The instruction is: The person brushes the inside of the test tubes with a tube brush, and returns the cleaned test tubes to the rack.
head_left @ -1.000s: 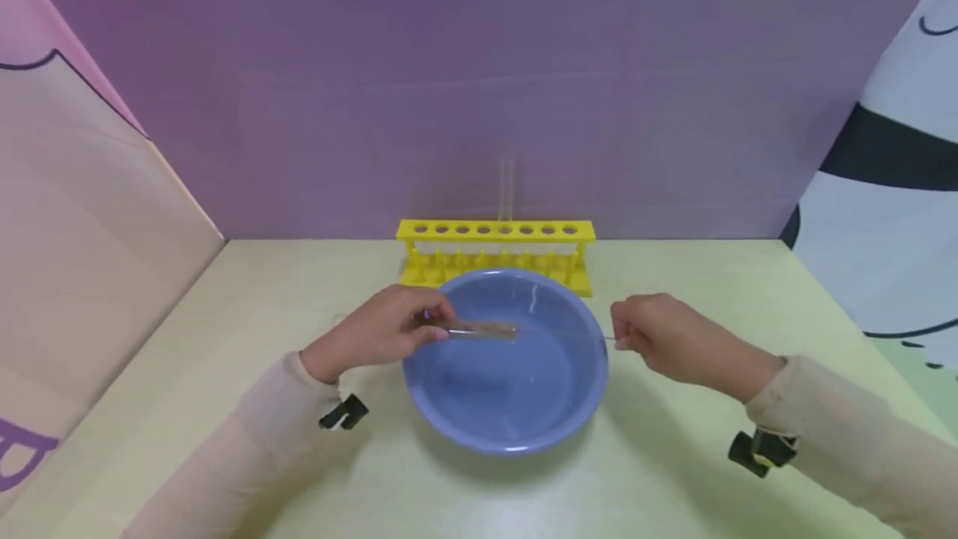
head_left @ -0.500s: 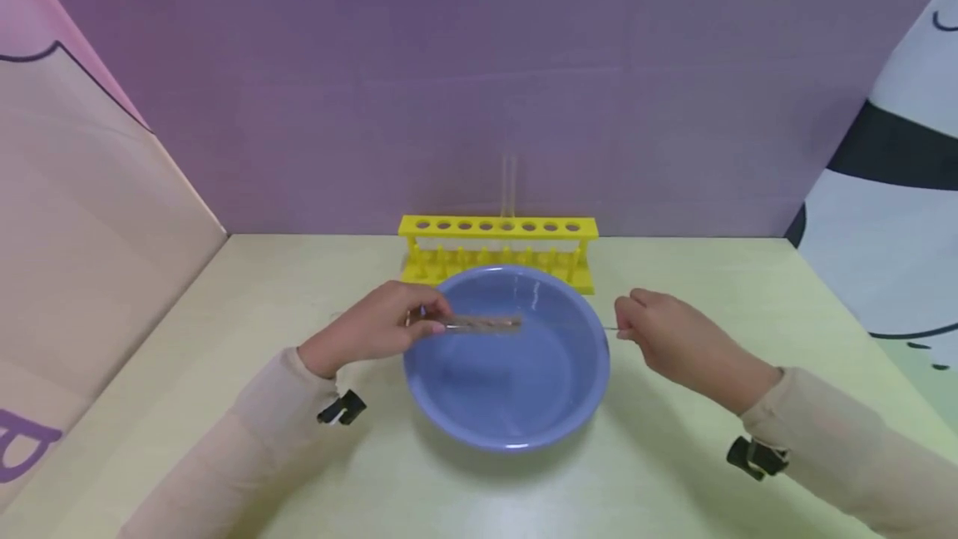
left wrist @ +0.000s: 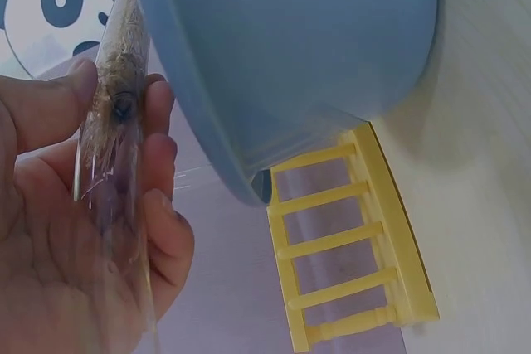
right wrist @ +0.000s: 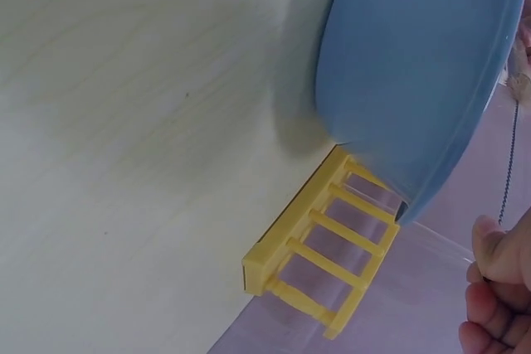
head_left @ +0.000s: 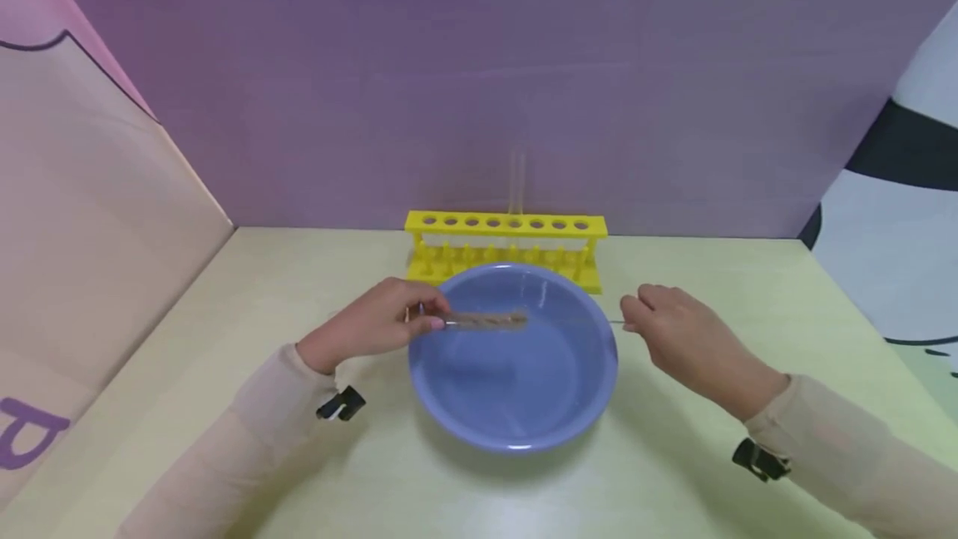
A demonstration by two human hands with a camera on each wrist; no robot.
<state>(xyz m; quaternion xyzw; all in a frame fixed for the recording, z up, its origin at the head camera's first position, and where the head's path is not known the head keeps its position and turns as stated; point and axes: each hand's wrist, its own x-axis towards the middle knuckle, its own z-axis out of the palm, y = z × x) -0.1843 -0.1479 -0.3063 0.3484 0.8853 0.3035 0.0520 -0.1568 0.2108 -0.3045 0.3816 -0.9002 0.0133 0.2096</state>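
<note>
Above the blue basin [head_left: 516, 446], my left hand [head_left: 377, 318] holds a clear glass test tube [left wrist: 129, 288] level, between thumb and fingers. Brown bristles of a test tube brush [head_left: 486, 321] fill the tube's mouth end, which points right. In the left wrist view the bristles [left wrist: 124, 64] show through the glass. My right hand [head_left: 677, 335], past the basin's right rim, pinches the far end of the brush's thin twisted wire handle [right wrist: 509, 163]. The wire runs straight across the basin between both hands. My palm hides part of the tube in the head view.
Behind the basin stands a yellow test tube rack [head_left: 505, 224] with a row of holes. One clear tube [head_left: 517, 181] stands upright in it, hard to see against the purple backdrop [head_left: 299, 106]. Pale tabletop [head_left: 299, 273] surrounds the basin.
My right hand has moved slightly right, away from my left hand, and the bristles now reach about the tube's mouth. The head view has shifted a little. Both grips stay the same.
</note>
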